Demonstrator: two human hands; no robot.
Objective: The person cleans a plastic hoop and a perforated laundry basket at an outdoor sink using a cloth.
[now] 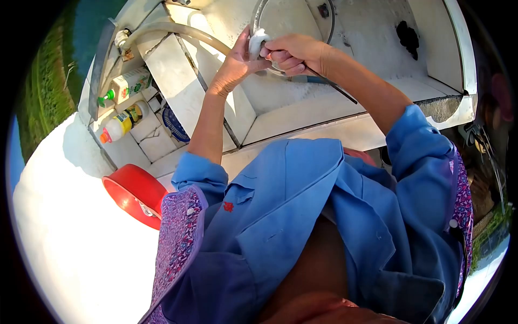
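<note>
Over the sink, my left hand (236, 66) curls its fingers and thumb around a white, wet-looking cloth (258, 43), possibly covered in suds. My right hand (297, 53) meets it there, its fingers closed on a thin dark rod (334, 86) that points down to the right. The rod's other end is hidden by the hand and cloth. Behind both hands, a round thing with a grey rim (331, 24) lies in the pale, wet sink basin (367, 59).
A beige hose (181, 28) curves in from the left. Bottles, a green-capped one (129, 86) and a yellow-labelled one (124, 123), lie beside a blue brush (174, 124) on the tiled ledge. A red basin (135, 191) leans lower left. A black clump (407, 39) sits far right.
</note>
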